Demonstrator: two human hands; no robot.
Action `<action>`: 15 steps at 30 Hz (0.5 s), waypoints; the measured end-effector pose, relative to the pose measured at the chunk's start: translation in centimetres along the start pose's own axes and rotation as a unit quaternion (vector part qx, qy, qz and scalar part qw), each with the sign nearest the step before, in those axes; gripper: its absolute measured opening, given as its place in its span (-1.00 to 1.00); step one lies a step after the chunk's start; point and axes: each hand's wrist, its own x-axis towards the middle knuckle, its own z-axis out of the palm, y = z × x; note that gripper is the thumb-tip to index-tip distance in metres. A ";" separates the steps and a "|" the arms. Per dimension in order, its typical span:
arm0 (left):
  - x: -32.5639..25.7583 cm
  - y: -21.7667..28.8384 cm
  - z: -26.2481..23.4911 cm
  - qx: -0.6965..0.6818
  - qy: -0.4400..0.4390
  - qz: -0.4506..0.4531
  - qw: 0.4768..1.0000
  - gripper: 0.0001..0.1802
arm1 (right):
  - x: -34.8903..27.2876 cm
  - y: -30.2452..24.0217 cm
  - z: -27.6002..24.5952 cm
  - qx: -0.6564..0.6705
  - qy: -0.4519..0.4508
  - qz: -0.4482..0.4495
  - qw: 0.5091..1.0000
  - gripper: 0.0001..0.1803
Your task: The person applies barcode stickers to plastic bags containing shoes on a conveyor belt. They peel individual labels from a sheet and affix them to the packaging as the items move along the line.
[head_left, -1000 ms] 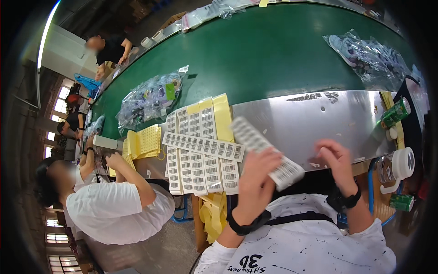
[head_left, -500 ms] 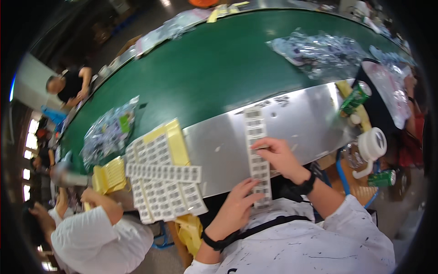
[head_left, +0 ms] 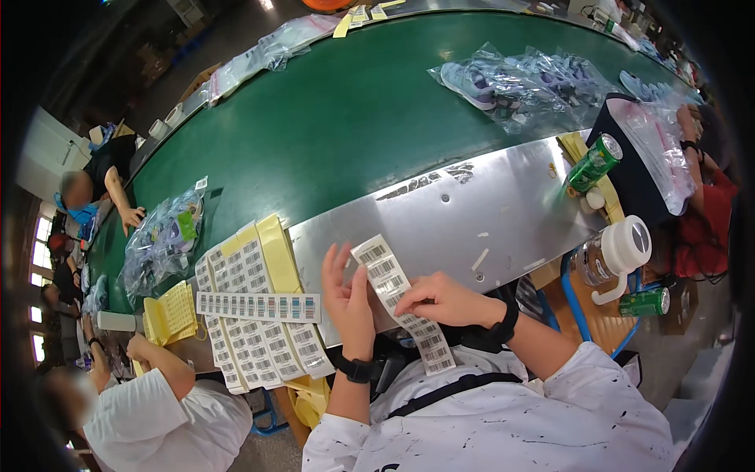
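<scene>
Right at the edge of the bare silver metal ledge (head_left: 472, 228), I've got a long white strip of black-barcoded stickers (head_left: 387, 277) tilted in front of me, lower end over my shirt. My right hand (head_left: 444, 303) has it pinched around the middle. My left hand (head_left: 350, 303) is pretty loose, fingers up and apart, just beside the strip's top end; can't tell if the thumb's touching it. Off to my left there's a fanned stack of white barcode sheets with yellow backing (head_left: 250, 342), another strip (head_left: 259, 307) lying across them.
</scene>
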 end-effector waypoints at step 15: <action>-0.3 -2.5 -1.1 0.132 -0.065 -0.001 0.989 -0.72 | 1.2 0.4 -0.4 0.030 0.042 0.043 0.998 -0.76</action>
